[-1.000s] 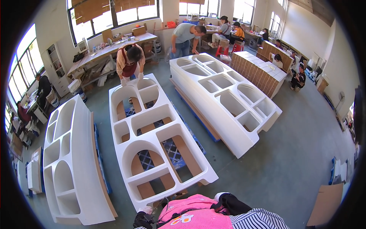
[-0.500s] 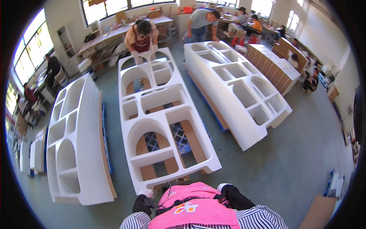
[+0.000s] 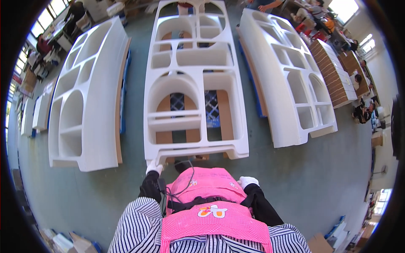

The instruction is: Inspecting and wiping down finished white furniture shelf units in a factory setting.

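A long white shelf unit [image 3: 194,149], with arched and square compartments, lies in front of me on brown board strips over a blue pallet [image 3: 212,110]. White-gloved, my left hand [image 3: 154,168] is closed around the leg at its near left corner. My right hand [image 3: 248,181], gloved too, hangs beside my pink apron [image 3: 215,221] with the fingers curled and nothing visible in them; it is apart from the unit. A dark cable [image 3: 190,177] loops in front of the apron.
Similar white units flank the middle one, a left unit [image 3: 101,118] and a right unit [image 3: 270,101], both on pallets. A co-worker [image 3: 185,8] stands at the far end, and another [image 3: 263,5] by the right unit. Stacked brown panels [image 3: 329,71] stand further right.
My view has tilted down and turned, so the middle unit now lies straighter ahead and its far end is partly cut off. My left hand stays at the near left corner.
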Tool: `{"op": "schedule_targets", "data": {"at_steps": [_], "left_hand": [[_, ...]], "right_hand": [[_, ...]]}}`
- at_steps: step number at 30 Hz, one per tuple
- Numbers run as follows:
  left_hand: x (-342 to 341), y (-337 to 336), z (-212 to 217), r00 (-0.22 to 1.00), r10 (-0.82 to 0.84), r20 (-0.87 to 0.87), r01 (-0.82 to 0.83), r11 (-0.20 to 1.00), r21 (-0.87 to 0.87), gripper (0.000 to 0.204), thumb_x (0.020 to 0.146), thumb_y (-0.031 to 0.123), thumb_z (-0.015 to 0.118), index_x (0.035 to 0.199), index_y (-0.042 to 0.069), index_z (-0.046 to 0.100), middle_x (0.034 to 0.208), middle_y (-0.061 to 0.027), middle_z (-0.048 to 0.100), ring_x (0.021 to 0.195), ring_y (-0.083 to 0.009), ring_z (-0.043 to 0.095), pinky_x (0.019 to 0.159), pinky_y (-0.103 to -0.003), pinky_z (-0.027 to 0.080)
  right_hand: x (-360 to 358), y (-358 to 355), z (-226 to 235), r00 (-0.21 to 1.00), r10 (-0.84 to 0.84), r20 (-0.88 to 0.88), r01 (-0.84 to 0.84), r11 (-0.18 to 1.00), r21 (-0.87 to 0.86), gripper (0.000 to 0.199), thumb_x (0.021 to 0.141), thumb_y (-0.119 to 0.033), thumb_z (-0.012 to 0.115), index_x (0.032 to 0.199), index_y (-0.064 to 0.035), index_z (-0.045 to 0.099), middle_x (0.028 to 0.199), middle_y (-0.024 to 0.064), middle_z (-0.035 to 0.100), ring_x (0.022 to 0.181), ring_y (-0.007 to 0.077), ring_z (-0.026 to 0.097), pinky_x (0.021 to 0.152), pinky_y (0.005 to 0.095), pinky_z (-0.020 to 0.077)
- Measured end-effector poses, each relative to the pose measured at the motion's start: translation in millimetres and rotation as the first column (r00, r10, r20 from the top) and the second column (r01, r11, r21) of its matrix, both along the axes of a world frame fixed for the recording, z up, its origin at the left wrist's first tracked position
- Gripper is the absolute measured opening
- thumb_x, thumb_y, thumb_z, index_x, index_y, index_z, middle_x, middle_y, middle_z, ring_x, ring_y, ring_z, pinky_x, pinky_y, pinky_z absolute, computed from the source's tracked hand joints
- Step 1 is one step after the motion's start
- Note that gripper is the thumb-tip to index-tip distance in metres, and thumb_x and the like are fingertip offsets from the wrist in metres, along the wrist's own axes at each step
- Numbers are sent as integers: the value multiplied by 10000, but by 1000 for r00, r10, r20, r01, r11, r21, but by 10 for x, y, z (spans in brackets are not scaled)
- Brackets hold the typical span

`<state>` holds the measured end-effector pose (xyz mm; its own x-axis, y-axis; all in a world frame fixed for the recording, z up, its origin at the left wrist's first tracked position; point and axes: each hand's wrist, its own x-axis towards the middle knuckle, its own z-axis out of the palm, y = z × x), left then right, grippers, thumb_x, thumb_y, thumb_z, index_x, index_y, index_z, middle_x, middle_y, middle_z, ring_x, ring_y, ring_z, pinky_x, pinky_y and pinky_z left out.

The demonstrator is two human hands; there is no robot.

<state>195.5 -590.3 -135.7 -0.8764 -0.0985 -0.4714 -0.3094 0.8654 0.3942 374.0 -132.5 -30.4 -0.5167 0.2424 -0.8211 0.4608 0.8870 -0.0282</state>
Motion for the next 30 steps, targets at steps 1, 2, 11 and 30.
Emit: {"op": "schedule_targets", "data": {"at_steps": [1, 2, 11, 30], "left_hand": [[-34, -27, -43, 1000, -7, -22, 7, 1000, 1, 442, 762, 263, 611, 1164, 79, 624, 1069, -240, 660, 1023, -418, 618, 906, -463, 492], [-82, 19, -66, 999, -41, -8, 41, 999, -3, 470, 769, 277, 616, 1200, 90, 601, 1079, -243, 656, 1030, -421, 614, 911, -466, 488], [-568, 1161, -741, 870, -475, 136, 485, 873, -56, 662, 738, 259, 653, 1359, 112, 479, 1381, -172, 499, 1236, -357, 502, 984, -455, 453], [-1503, 2370, -1463, 543, -727, 421, 812, 583, -40, 308, 737, 284, 620, 923, 77, 753, 979, -188, 702, 928, -352, 682, 842, -438, 542]], "right_hand": [[-27, -25, -6, 999, 46, -4, -46, 999, -22, 380, 865, -450, 556, 1038, -145, 704, 1043, 170, 689, 1000, 371, 652, 863, 479, 510], [32, -26, -100, 997, 62, 33, -61, 998, -33, 380, 865, -450, 556, 1038, -145, 704, 1043, 170, 689, 1000, 371, 652, 863, 479, 510], [664, -389, -544, 954, 9, 299, 19, 996, -89, 383, 907, -477, 508, 1033, -154, 670, 1065, 185, 673, 1019, 386, 633, 858, 502, 509], [843, -1374, -840, 949, -242, 203, 236, 970, 53, 361, 910, -472, 524, 973, -140, 651, 955, 131, 695, 874, 348, 681, 756, 489, 534]]}}
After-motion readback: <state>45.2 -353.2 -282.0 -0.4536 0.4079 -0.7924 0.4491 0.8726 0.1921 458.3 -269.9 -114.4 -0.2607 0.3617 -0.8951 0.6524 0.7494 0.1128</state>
